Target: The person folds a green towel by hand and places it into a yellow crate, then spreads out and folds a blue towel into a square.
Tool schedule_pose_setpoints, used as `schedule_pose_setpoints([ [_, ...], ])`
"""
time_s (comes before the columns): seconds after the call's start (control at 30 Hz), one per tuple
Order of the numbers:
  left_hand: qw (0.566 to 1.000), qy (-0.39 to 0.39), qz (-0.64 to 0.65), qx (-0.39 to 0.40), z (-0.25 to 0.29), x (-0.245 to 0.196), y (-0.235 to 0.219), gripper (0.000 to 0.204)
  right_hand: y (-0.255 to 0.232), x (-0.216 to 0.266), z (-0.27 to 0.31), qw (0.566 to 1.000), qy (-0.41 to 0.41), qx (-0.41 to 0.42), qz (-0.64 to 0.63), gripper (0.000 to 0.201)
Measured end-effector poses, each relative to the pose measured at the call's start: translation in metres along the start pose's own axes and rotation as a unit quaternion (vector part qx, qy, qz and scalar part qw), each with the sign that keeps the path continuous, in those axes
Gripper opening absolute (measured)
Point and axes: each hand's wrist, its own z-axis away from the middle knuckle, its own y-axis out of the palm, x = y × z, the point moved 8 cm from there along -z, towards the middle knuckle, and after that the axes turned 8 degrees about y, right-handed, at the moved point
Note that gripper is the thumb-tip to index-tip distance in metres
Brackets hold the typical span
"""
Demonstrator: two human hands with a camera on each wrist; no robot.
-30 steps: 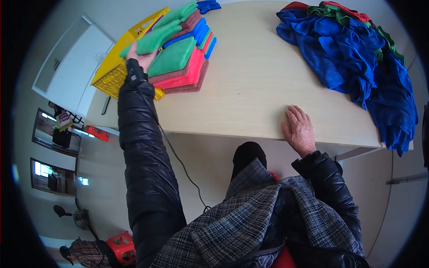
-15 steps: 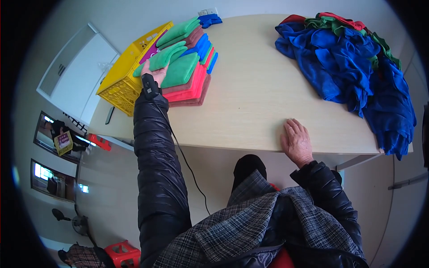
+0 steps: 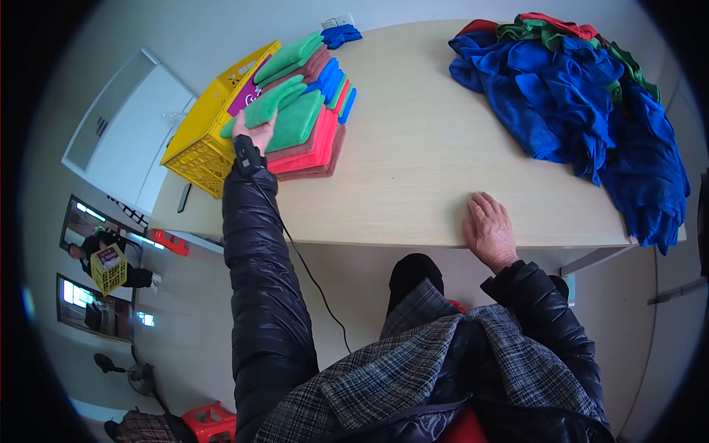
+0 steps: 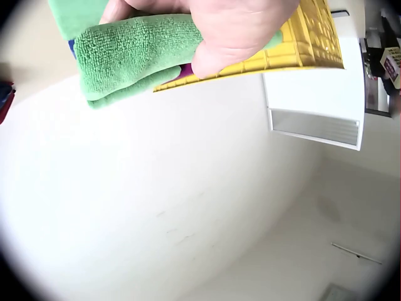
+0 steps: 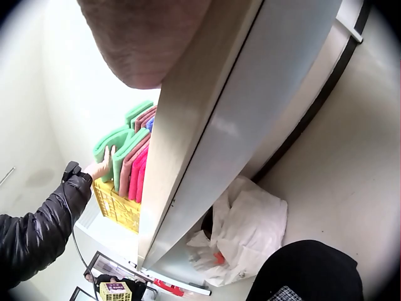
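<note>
My left hand (image 3: 255, 134) holds a folded green towel (image 3: 272, 102), with the thumb on one side and the fingers on the other, as the left wrist view shows. This towel (image 4: 135, 53) is thick and fuzzy. It overlaps the stack of folded towels (image 3: 306, 157) in green, brown and red, next to the yellow crate (image 3: 199, 148). Behind that stack stands another one with green, brown and blue folded towels (image 3: 292, 52). My right hand (image 3: 489, 227) rests palm down near the table's front edge, holding nothing.
A loose heap of blue cloths (image 3: 554, 96), with red and green ones, covers the table's right end and hangs over the edge. A small blue cloth (image 3: 341, 35) lies at the back. Beside the crate lies a phone-like dark object (image 3: 184, 198). Another person (image 3: 136, 275) carries a yellow crate.
The left hand and its green towel have come slightly nearer, beside the stack, as the head view shifted. The right hand stays put. The person with the crate has come more into view.
</note>
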Motion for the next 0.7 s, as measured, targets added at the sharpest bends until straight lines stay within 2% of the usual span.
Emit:
schedule_pose_setpoints([
  [0.2,0.996,-0.013,0.01,0.09,-0.032,-0.022,0.05,0.05,0.001,-0.001,0.0,1.0,-0.002,0.0,0.008,0.044],
  [0.37,0.99,0.018,0.003,0.143,-0.044,-0.015,0.058,0.051,0.001,-0.001,-0.001,1.0,0.004,0.001,0.004,0.043],
  [0.53,0.995,0.015,0.006,0.098,-0.035,0.008,0.02,0.051,0.0,-0.002,0.0,1.0,0.004,-0.003,0.009,0.043],
  [0.63,0.998,-0.048,0.023,0.035,-0.019,0.019,0.0,0.05,0.001,-0.002,0.0,1.0,0.0,-0.003,0.008,0.043],
  [0.7,0.998,-0.057,0.005,0.028,-0.005,0.02,-0.004,0.049,0.001,-0.002,0.0,1.0,0.001,-0.001,0.005,0.043],
])
